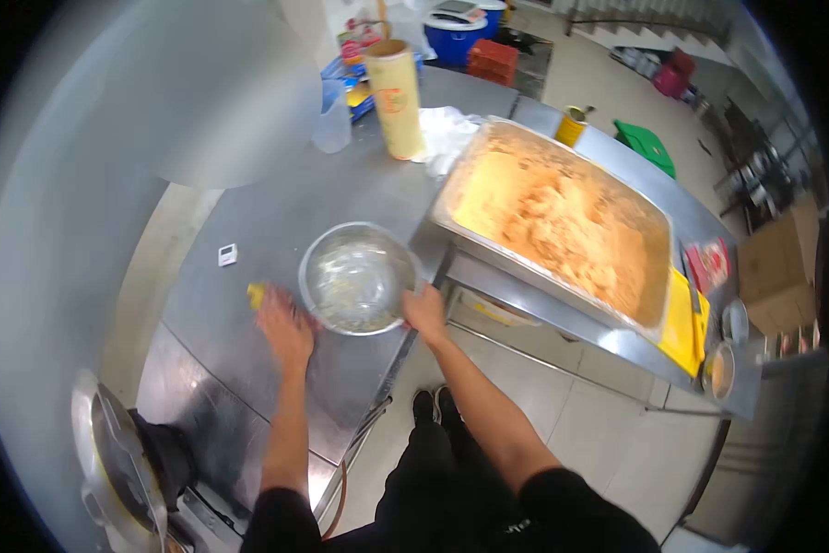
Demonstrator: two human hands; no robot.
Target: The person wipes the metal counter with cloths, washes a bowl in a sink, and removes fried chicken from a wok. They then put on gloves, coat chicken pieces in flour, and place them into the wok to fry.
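Note:
My right hand is closed on the rim of a round metal bowl, which has pale residue inside. To the left of the bowl, my left hand is closed over a yellow cloth or sponge against the steel table; only part of the yellow item shows past the fingers. A small white device lies farther left. At the right stands a large metal tray filled with an orange-beige crumbly mixture.
A tall roll of film and a clear plastic jug stand at the back. A yellow can is behind the tray. Yellow board and small bowls lie at the right. A round metal appliance is lower left.

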